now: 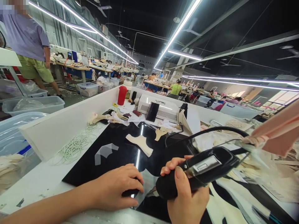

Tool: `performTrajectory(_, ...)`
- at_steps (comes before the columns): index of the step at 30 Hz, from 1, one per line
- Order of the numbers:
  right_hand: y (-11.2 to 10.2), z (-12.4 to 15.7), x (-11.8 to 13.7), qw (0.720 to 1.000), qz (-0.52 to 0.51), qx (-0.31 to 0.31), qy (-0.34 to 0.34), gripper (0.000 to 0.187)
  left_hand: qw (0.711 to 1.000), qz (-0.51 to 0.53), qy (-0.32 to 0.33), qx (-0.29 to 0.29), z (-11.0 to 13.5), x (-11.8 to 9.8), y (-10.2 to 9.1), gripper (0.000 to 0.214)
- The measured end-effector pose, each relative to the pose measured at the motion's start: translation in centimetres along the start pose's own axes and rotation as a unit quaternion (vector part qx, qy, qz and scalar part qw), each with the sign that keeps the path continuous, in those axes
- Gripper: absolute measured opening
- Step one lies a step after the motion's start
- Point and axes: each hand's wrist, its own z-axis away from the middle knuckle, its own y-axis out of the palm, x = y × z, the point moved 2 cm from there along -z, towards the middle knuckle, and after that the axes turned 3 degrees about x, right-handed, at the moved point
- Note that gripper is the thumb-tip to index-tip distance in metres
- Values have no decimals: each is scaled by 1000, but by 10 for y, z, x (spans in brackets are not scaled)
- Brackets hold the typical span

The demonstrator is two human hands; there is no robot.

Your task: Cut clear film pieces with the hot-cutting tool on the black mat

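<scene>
Long white lights [180, 29] shine very bright under a dark ceiling [144, 18]. They make a shiny white stripe on the black board [120, 157]. More light comes from the window [279, 109] on the right. The edges look stretched, and the far end looks fuzzy. Little squares blur the top left corner.

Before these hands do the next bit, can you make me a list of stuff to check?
1. Black tool held well: ok, the right hand wraps around it.
2. Fingers far from the tip: not ok, I'd say; it points close to the left hand.
3. See-through piece steadied: ok, it seems; the left fingertips are at its edge.
4. Cord away from the left hand: ok, it arches behind the tool.
5. Tool switched off: cannot tell.
6. Red bottle out of the way: ok, it's far back.
</scene>
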Motion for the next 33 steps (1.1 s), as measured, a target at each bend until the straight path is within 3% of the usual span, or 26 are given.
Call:
performTrajectory(8, 4, 0, 1, 1000, 13, 7, 12, 31, 1000, 6, -1, 6, 0, -1, 0, 35)
performTrajectory(13, 8, 7, 5, 999, -30, -12, 26, 31, 1000, 2, 8, 5, 0, 0, 0, 35)
performTrajectory(18, 12, 14, 3, 999, -12, 33, 9, 29, 1000, -1, 6, 6, -1, 0, 0, 37)
performTrajectory(22, 14, 17, 2, 999, -8, 5, 38, 31, 1000, -2, 12, 9, -1, -2, -2, 36)
performTrajectory(29, -10, -9, 13, 1000, -3, -31, 4, 37, 1000, 7, -12, 18, 1, -7, -6, 20)
performTrajectory(33, -21, -23, 15, 997, 3, -76, -20, 40, 998, -6, -4, 61, 0, -9, -5, 43)
